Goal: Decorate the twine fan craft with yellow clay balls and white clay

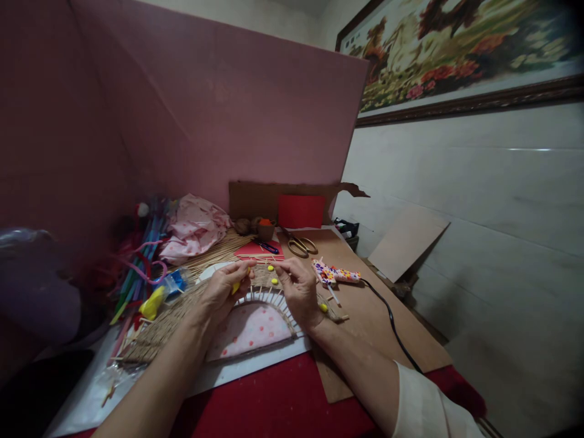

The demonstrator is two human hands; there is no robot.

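A fan-shaped craft (253, 331) lies before me, with a pink dotted cloth centre, thin sticks fanning out and a woven twine band (171, 313) round it. Small yellow clay pieces (274, 281) sit on the band. My left hand (225, 286) is above the band, its fingers closed on a bit of yellow clay (235, 288). Close by on the right, my right hand (297, 289) has thumb and forefinger pinched together over the band. Whatever is between those fingertips is too small to make out. A larger yellow lump (152, 303) rests left of my left hand.
A flower-patterned glue gun (335, 274) with a black cord lies on the brown cardboard (365, 313) at right. Scissors (298, 244), a dark blue cutter (266, 246) and red paper (301, 211) are behind. Crumpled pink cloth (196, 225) and pipe cleaners (143, 267) lie left.
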